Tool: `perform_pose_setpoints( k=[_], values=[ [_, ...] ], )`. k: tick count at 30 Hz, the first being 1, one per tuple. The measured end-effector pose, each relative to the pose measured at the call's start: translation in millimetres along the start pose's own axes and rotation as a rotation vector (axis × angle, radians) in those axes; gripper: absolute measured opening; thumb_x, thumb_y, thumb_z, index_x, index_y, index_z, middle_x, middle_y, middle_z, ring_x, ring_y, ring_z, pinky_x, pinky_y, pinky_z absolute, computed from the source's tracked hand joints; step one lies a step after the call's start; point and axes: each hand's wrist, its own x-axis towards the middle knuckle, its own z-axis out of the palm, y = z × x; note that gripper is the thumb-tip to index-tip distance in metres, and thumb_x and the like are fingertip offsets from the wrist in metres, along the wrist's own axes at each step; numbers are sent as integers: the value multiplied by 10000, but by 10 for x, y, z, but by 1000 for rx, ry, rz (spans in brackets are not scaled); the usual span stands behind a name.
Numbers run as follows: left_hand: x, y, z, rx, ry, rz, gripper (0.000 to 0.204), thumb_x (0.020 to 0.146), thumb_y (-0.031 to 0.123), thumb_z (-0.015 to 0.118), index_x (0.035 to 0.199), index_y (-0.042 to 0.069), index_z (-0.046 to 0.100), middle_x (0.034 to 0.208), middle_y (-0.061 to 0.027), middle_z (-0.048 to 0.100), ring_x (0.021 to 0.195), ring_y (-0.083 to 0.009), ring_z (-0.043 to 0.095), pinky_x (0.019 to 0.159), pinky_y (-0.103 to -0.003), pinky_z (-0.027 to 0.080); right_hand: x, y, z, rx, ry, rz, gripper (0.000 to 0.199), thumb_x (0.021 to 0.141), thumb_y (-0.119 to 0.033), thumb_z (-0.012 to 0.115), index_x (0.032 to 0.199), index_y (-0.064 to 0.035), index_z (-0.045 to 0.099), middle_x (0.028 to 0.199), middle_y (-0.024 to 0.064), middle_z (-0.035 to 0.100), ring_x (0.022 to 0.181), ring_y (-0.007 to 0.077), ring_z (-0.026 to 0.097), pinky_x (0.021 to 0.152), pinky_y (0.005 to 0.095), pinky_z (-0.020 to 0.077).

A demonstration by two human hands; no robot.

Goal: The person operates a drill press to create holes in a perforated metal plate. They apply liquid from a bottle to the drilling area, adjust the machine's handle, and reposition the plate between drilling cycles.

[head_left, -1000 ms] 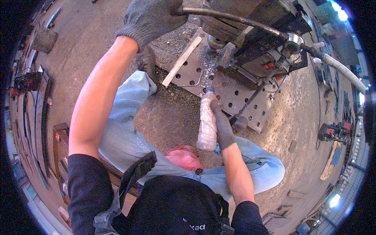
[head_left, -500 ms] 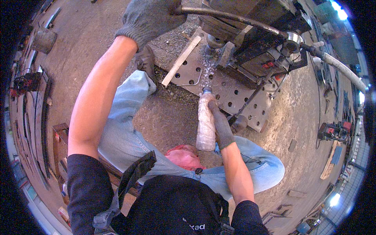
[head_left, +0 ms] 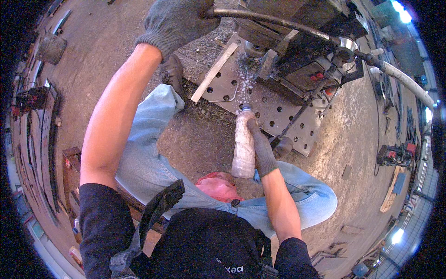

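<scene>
My left hand [head_left: 179, 25], in a grey knit glove, is closed around the end of a long metal lever [head_left: 278, 21]. That lever runs right to the round hub [head_left: 344, 52] of a dark drilling machine [head_left: 304, 72]. In my gloved right hand [head_left: 264, 151] is a cloudy plastic bottle [head_left: 243, 146], gripped around its side, its capped neck pointing away from me over the near edge of a steel plate [head_left: 290, 122] with many round holes. Whitish wet spots [head_left: 246, 83] lie on the plate between the bottle neck and the machine's round lower end [head_left: 254, 49].
A pale wooden strip [head_left: 214, 72] and a thin bent rod [head_left: 227, 96] lie on the plate. My boot [head_left: 172, 74] is beside its left edge. A red cloth-like thing [head_left: 217, 187] sits between my legs. Metal bars [head_left: 35, 153] lie at far left; a red-and-black machine [head_left: 395, 155] stands at right.
</scene>
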Motion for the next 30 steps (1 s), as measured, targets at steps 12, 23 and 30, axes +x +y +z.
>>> perform_pose_setpoints(
  k=[12,23,30],
  values=[
    [-2,5,9,-10,3,-2,255,718,365,643,685,114,605,671,-157,612,649,-355,625,594,-457,487,-94,-72,83,-11,6,26,454,914,-491,569,1032,-54,600,769,17,603,604,117,578,534,263,512],
    [-17,8,7,-5,34,17,251,710,352,653,670,112,595,668,-160,609,644,-359,623,583,-458,484,-43,17,34,100,-20,-76,414,908,-387,611,1174,-76,548,907,52,625,748,167,631,655,330,556],
    [-12,-6,25,-26,35,20,243,718,345,653,681,112,595,667,-163,606,647,-366,620,583,-466,479,-15,11,16,21,11,-146,461,889,-379,636,1200,-54,533,926,60,630,778,188,644,672,347,561]
  ],
)
